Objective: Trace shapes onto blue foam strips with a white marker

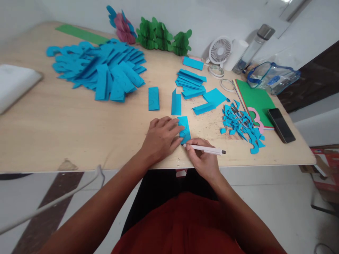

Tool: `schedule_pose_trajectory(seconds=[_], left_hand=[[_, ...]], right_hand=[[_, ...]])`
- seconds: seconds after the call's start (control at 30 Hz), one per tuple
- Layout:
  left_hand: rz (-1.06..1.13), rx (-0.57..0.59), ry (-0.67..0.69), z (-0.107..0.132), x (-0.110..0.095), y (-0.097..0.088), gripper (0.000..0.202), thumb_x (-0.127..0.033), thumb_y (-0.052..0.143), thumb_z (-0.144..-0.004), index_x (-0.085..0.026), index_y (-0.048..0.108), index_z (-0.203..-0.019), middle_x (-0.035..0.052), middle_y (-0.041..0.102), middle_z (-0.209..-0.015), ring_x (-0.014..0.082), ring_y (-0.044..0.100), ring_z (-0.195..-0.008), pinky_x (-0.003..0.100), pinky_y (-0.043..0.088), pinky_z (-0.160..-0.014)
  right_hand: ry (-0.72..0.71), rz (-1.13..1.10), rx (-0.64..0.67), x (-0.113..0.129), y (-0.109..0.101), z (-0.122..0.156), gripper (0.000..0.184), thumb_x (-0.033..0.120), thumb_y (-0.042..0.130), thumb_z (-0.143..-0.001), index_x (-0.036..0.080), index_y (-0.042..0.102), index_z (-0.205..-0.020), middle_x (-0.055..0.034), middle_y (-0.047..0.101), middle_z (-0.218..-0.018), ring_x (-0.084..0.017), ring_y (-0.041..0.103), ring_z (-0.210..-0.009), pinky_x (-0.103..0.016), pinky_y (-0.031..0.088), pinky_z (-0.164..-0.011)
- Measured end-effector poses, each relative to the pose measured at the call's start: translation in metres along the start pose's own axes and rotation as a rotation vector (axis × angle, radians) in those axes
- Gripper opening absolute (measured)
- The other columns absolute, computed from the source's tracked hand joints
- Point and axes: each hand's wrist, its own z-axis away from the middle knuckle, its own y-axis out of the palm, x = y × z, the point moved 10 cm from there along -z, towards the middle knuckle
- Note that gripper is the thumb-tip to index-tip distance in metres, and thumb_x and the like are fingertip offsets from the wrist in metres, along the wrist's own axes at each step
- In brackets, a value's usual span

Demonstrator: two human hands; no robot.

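Note:
A small folded piece of blue paper (pixel 186 126) lies near the table's front edge with a dark drawn curve on it. My left hand (pixel 162 138) rests flat with fingers spread, its fingertips pressing on the paper's left side. In my right hand (pixel 203 157) is a white pen (pixel 208 149), gripped near its tip, which is at the paper's lower edge. Just beyond stand or lie a half-open folded blue piece (pixel 176 103) and another folded blue piece (pixel 153 98) with a drawn line.
A large pile of cut blue paper (pixel 97 67) spreads at the left. Folded blue strips (pixel 190 83) lie ahead, and blue scraps (pixel 239 121) at the right. Beyond are a phone (pixel 281 125), green sheets (pixel 255 100), tape rolls (pixel 216 71), a fan (pixel 220 50) and a bottle (pixel 253 49).

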Motion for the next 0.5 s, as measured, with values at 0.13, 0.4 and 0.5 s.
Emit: schedule_pose_trajectory(seconds=[0.13, 0.4, 0.5], left_hand=[[0.008, 0.001, -0.004, -0.0006, 0.0001, -0.0003, 0.028, -0.032, 0.050, -0.092, -0.025, 0.068, -0.113, 0.0103, 0.065, -0.128, 0.0331, 0.052, -0.120, 0.052, 0.037, -0.096], [0.012, 0.008, -0.007, 0.0001, 0.0002, 0.0003, 0.030, -0.033, 0.048, -0.094, -0.023, 0.068, -0.114, 0.0117, 0.065, -0.129, 0.0334, 0.051, -0.120, 0.052, 0.037, -0.096], [0.009, 0.005, -0.008, -0.0001, 0.0003, 0.0002, 0.030, -0.033, 0.048, -0.094, -0.023, 0.068, -0.114, 0.0118, 0.065, -0.128, 0.0332, 0.052, -0.120, 0.052, 0.037, -0.096]], right_hand=[[0.001, 0.010, 0.003, -0.0001, 0.0004, 0.0001, 0.010, 0.022, 0.057, -0.087, 0.024, 0.066, -0.082, -0.0031, 0.074, -0.082, -0.019, 0.068, -0.079, -0.037, 0.052, -0.076], [0.009, 0.010, -0.021, -0.0014, -0.0016, 0.0006, 0.010, 0.023, 0.057, -0.086, 0.023, 0.066, -0.082, -0.0034, 0.073, -0.080, -0.020, 0.068, -0.078, -0.036, 0.052, -0.074], [0.013, 0.006, -0.021, -0.0025, -0.0015, 0.0009, 0.010, 0.023, 0.057, -0.086, 0.023, 0.065, -0.082, -0.0034, 0.072, -0.080, -0.019, 0.067, -0.077, -0.036, 0.052, -0.073]])
